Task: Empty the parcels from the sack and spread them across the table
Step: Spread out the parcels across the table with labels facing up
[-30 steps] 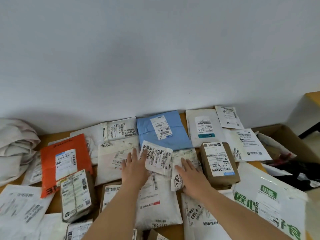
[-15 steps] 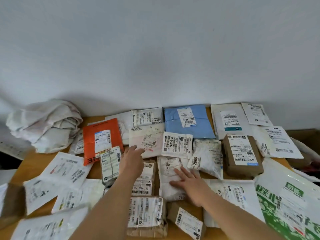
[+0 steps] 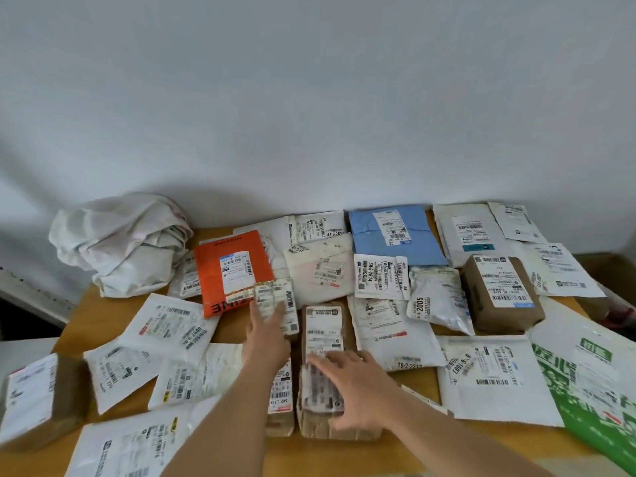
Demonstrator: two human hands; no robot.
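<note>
Many labelled parcels lie spread over the wooden table (image 3: 227, 330). The crumpled white sack (image 3: 120, 242) sits at the back left against the wall. My left hand (image 3: 266, 333) rests flat, fingers apart, on a small labelled box (image 3: 280, 301) beside the orange mailer (image 3: 234, 270). My right hand (image 3: 354, 387) lies palm down on a brown cardboard parcel (image 3: 321, 404) near the front middle. A second brown parcel (image 3: 325, 327) lies just behind it. Neither hand grips anything.
A blue mailer (image 3: 392, 234) and white envelopes line the wall. A brown box (image 3: 500, 292) stands at the right, a green-and-white bag (image 3: 592, 383) at the far right, another box (image 3: 34, 401) at the left edge. Bare wood shows along the front edge.
Both hands have drawn back toward me from the parcels in the middle. The left one now lies on the small labelled box, the right one on the brown parcel at the front. The view has shifted left.
</note>
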